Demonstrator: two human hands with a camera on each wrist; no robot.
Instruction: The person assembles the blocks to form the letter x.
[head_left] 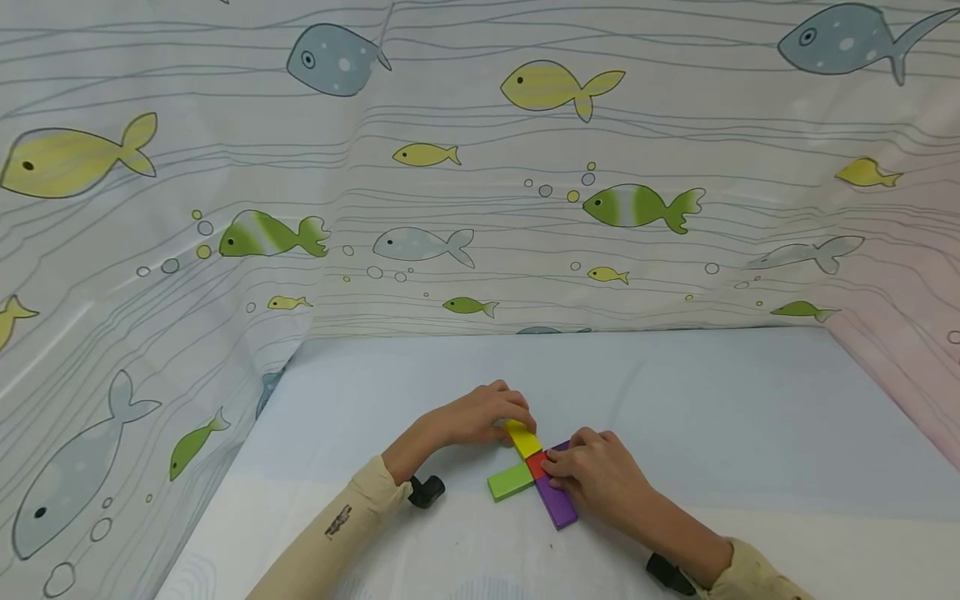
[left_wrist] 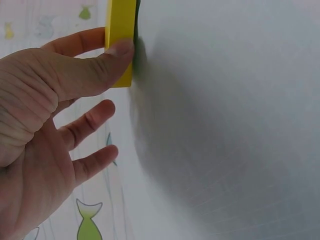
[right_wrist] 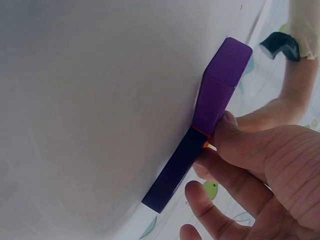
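Flat coloured blocks form a cross on the table. My left hand (head_left: 483, 417) pinches the far end of the yellow block (head_left: 523, 439) between thumb and forefinger; its other fingers stand apart from it in the left wrist view. Over the middle, my right hand (head_left: 603, 471) has thumb and forefinger at the small red block (head_left: 536, 466), covering part of it. Toward me from there runs a purple block (head_left: 557, 503). A darker purple block (right_wrist: 172, 172) extends off to the right, mostly hidden behind the right hand in the head view. The green block (head_left: 511, 482) points left.
Pale covering lies over the table (head_left: 720, 417). A curtain (head_left: 480, 200) printed with fish hangs behind and at both sides. Each wrist carries a small black camera, the left one (head_left: 427, 492) low beside the sleeve.
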